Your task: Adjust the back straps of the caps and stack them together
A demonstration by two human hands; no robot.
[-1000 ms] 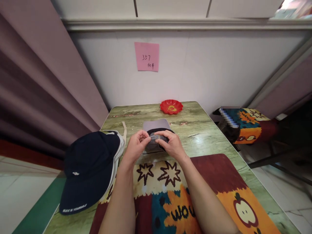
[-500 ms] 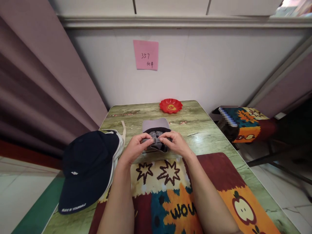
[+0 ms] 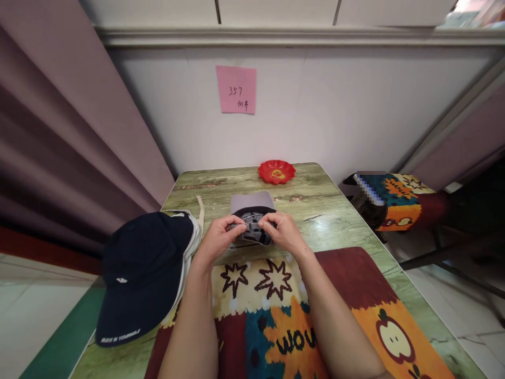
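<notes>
A grey cap (image 3: 252, 200) rests on the table, brim toward the wall and its dark, printed inside facing me. At its near side a strap (image 3: 252, 226) with a small buckle runs across the back opening. My left hand (image 3: 224, 237) pinches the strap's left part between thumb and fingers. From the other side, my right hand (image 3: 282, 230) pinches its right part near the buckle. Both hands partly cover the cap's sides. A navy cap (image 3: 145, 268), stacked with a white one (image 3: 193, 239), lies left of my left forearm.
A red scalloped dish (image 3: 276, 172) stands at the table's far edge. Under my forearms spreads a colourful patterned mat (image 3: 351, 273) on the wood-look table (image 3: 335, 216). A pink note (image 3: 236, 89) is stuck on the wall. To the right is a stool with a patterned cover (image 3: 398, 202).
My hands have shifted very slightly along the strap, with a bit more of it showing between the fingertips. The caps and dish stay where they were.
</notes>
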